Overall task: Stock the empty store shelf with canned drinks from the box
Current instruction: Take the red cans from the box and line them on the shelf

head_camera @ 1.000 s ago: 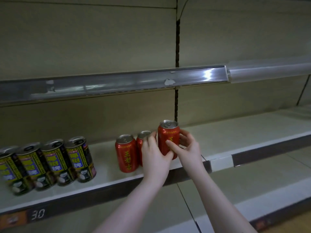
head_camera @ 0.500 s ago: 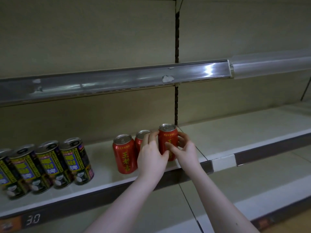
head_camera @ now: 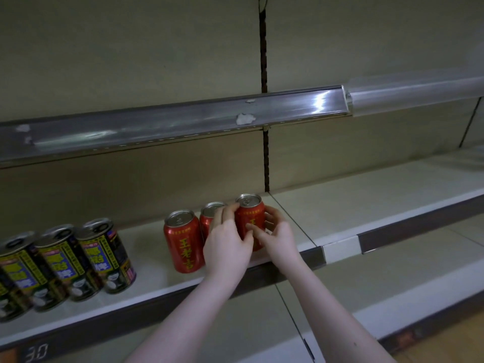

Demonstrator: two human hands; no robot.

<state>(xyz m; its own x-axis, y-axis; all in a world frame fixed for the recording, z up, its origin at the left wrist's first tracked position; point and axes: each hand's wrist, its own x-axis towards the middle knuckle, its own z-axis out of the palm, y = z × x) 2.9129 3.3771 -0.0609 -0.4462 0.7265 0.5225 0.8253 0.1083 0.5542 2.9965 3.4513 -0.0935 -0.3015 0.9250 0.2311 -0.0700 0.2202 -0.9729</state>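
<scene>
Left hand (head_camera: 227, 244) and right hand (head_camera: 278, 238) grip the end can (head_camera: 250, 214), middle can (head_camera: 207, 220) half hidden

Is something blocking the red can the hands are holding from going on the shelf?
Nothing visible does. The left hand and right hand grip the right red can at the shelf, close beside the middle red can. The hands hide its bottom, so I cannot tell if it already stands.

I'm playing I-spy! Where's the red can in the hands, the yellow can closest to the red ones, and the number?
red can (head_camera: 250, 214), head view, upper label.
yellow can (head_camera: 107, 258), head view, label middle.
number (head_camera: 36, 351), head view, its digits.
</scene>
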